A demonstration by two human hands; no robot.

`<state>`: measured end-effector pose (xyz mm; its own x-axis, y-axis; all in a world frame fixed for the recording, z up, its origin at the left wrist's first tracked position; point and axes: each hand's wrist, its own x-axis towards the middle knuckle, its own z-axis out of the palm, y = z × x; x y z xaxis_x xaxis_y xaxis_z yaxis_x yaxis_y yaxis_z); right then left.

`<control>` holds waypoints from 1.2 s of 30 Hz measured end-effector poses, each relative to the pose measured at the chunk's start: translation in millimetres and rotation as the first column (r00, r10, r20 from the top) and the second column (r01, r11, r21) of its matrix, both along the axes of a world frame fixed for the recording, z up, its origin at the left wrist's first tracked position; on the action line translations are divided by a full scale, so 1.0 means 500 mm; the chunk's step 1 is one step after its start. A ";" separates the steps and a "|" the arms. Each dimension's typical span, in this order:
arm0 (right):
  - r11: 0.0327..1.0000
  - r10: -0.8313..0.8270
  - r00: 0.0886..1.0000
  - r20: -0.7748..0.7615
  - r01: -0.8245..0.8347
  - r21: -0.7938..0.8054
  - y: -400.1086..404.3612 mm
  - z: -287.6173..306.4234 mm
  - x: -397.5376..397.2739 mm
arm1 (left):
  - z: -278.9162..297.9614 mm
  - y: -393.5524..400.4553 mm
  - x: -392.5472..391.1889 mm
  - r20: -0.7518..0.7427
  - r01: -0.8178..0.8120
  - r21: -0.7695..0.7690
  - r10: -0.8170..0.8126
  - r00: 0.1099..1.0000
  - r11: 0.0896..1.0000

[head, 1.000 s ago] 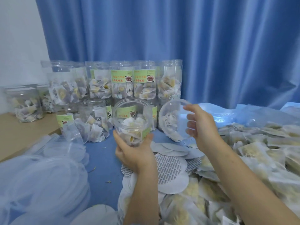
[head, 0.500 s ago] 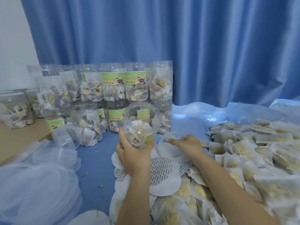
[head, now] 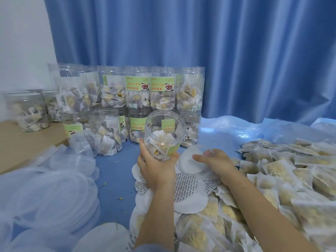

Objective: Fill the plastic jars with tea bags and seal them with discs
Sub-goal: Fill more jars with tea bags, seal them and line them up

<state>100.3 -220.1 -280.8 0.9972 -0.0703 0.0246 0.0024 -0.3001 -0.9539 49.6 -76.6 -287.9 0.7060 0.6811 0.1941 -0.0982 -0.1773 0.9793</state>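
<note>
Since the earlier frame, the right hand [head: 215,161] is reaching lower onto the loose pile of round white paper sealing discs [head: 190,160] lying on the blue-covered bench [head: 116,171], while the left hand [head: 156,168] is keeping the clear round plastic jar with a green label [head: 164,135] raised just above that pile, near the middle of the bench.

The left hand's fingers and thumb are curling round the jar's lower half, gripping it. The right hand's fingers are bending over a disc and seem to be pinching its edge, though the contact itself is hard to make out.

The jar is tilting, its long axis leaning back toward the person, with the open mouth pointing up and toward the camera; white mesh tea bags [head: 161,142] are filling only its lower part.

Judging by its look, the jar is light, thin-walled and smooth, so a wrap round the body is suiting it better than a squeeze at the rim. A disc is probably flimsy and apt to stick to its neighbours; lifting one by the edge and peeling it clear seems wisest.

Finished jars [head: 138,91] are standing stacked along the bench's far edge, before the blue curtain [head: 236,51].
</note>
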 end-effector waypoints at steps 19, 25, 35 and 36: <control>0.921 0.129 0.843 0.522 -0.297 0.252 0.030 0.043 -0.041 | 0.023 -0.001 0.001 -0.078 -0.176 -0.271 0.161 0.984 0.946; 0.861 0.443 0.699 0.562 -0.506 -0.049 0.039 0.071 -0.061 | 0.073 -0.011 -0.017 0.371 0.482 -0.724 -0.310 0.875 0.494; 0.707 0.682 0.658 0.319 -0.705 -0.057 0.020 0.118 -0.088 | 0.065 0.007 -0.028 0.609 0.749 -0.628 -0.464 0.643 0.212; 0.715 0.671 0.678 0.300 -0.699 -0.021 0.024 0.117 -0.090 | 0.066 0.008 -0.030 0.633 0.767 -0.619 -0.469 0.616 0.171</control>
